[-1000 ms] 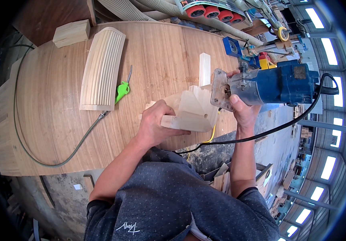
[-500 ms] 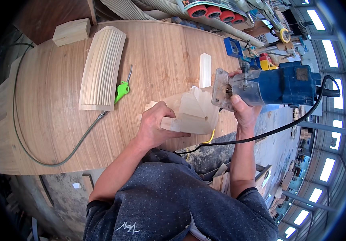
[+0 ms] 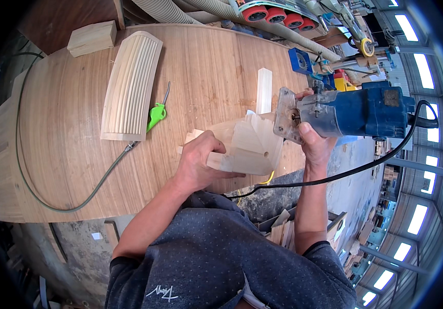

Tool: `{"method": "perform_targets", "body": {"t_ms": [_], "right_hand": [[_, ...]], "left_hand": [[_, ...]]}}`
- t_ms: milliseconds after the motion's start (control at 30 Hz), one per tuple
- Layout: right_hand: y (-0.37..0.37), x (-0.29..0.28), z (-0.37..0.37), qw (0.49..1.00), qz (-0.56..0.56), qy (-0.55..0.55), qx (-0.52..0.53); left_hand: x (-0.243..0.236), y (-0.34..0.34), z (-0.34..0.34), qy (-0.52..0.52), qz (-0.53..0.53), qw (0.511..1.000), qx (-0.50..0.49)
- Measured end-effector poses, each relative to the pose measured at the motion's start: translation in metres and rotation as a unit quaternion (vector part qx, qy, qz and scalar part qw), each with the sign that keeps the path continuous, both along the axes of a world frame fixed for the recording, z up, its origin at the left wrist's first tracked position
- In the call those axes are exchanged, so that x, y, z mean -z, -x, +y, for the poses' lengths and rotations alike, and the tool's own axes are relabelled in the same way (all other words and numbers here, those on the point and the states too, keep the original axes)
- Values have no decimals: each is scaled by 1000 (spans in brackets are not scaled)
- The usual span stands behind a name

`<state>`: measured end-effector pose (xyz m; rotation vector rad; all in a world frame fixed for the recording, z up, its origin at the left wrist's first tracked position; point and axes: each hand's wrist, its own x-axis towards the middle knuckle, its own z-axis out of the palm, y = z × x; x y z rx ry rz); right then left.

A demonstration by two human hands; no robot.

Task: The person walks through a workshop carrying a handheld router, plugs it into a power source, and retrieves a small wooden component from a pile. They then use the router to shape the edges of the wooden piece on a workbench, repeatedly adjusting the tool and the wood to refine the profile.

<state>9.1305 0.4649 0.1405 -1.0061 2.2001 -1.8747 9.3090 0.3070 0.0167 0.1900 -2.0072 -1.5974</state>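
My left hand (image 3: 201, 160) is closed on a pale wooden piece (image 3: 250, 149) with a stepped, notched edge and a small round hole near its right end. Raised in my right hand (image 3: 315, 144) is a blue trim router (image 3: 373, 110), lying sideways with its clear base plate (image 3: 286, 117) facing left toward the wooden piece. The fingers wrap round the clear housing, thumb in front. A narrow gap seems to lie between base plate and wood; contact is hard to judge. From the router's rear a black cord (image 3: 345, 178) loops down past my right forearm.
On the wooden table (image 3: 206, 67) stand a fluted curved wooden panel (image 3: 131, 85), a wood block (image 3: 93, 38) and a square wooden stick (image 3: 264, 90). A green air blow gun (image 3: 156, 116) with its hose (image 3: 95, 193) lies beside the panel. Clamps (image 3: 345, 62) line the far right edge.
The router and my right hand have shifted very slightly to the right. The wooden piece has tilted a little in my left hand. Both grips stay the same.
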Motion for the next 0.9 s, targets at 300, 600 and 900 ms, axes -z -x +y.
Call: {"method": "perform_targets", "body": {"t_ms": [300,600,900], "right_hand": [[-4,-3,-4,999,-5,-30,16],[-1,-2,-3,1000,-8,-16,5],[-3,-2,-6,1000,-11,3,1]], "left_hand": [[0,0,-1,7,5,1000,5],[-1,0,-2,-3,2,1000,15],[-2,0,-2,-6,8,1000,13]]}}
